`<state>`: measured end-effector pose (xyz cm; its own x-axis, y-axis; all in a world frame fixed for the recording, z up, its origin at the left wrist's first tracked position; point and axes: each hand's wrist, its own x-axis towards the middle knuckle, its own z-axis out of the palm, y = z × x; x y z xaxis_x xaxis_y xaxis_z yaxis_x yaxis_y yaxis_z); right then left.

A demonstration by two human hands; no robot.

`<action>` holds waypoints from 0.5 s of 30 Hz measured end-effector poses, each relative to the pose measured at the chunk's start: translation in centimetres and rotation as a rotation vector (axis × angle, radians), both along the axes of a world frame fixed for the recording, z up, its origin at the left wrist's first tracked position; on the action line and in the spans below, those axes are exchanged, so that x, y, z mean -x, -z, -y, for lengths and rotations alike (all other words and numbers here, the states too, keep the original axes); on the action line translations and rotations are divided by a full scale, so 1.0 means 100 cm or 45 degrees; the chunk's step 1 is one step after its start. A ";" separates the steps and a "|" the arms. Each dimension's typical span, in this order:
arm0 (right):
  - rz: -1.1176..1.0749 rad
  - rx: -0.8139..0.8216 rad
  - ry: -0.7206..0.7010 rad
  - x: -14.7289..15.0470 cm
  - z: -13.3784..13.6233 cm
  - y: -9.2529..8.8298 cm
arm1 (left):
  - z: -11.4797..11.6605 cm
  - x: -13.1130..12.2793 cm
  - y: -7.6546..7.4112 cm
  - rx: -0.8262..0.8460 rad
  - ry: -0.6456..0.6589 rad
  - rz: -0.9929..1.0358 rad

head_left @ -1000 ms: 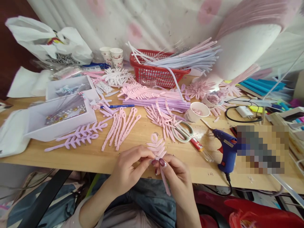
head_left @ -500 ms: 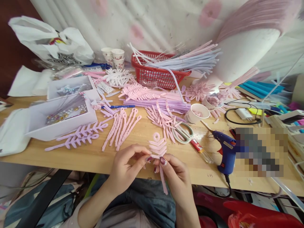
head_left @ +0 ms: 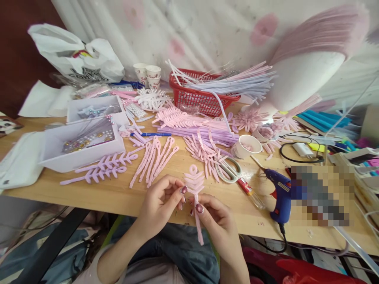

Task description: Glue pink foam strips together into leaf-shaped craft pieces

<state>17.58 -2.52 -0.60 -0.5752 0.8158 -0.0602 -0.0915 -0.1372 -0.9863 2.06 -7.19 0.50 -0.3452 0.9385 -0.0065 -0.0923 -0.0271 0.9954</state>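
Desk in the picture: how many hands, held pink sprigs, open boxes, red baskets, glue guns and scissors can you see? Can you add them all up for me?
Hands: 2
Pink sprig, held: 1
Open boxes: 2
Red basket: 1
Glue gun: 1
Scissors: 1 pair
Total: 8

Remotely, I am logging pixelation (head_left: 324, 197) hiding something beside the glue gun (head_left: 280, 189); the right hand (head_left: 216, 219) is covering part of the pink sprig (head_left: 194, 183).
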 end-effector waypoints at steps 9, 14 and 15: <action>0.079 -0.027 0.061 0.000 0.000 0.002 | -0.003 0.001 0.003 0.047 0.004 0.056; 0.131 -0.039 0.080 0.002 0.000 0.001 | -0.004 0.002 0.004 0.042 0.024 0.055; 0.131 -0.045 0.079 0.002 0.000 0.000 | -0.004 0.002 0.004 0.038 0.028 0.056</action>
